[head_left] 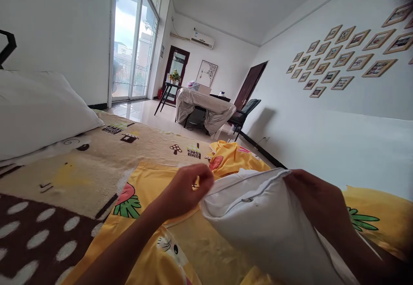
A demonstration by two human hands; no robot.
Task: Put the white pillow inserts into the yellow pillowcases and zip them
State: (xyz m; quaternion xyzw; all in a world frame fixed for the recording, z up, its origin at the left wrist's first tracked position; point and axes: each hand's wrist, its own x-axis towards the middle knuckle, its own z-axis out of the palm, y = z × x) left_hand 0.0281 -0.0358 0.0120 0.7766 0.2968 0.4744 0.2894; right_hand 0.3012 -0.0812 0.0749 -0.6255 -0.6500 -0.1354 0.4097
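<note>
A white pillow [258, 229] with a zipper [248, 200] along its upper edge is tilted up in front of me. My right hand [318, 197] grips the pillow's upper right corner. At its upper left corner is my left hand [192, 188], fingers curled in; whether cloth is pinched in them is hidden. Beneath both lies a yellow pillowcase [150, 177] printed with carrots and a rabbit face, spread flat on the bed. More yellow cloth [235, 158] is bunched just beyond the pillow.
A patterned beige and brown blanket [142, 143] covers the bed. Another white pillow [41, 108] lies at the far left, and a yellow carrot-print bundle [383, 220] at the right. Past the bed stand a cloth-covered table [206, 100] and a black chair [247, 113].
</note>
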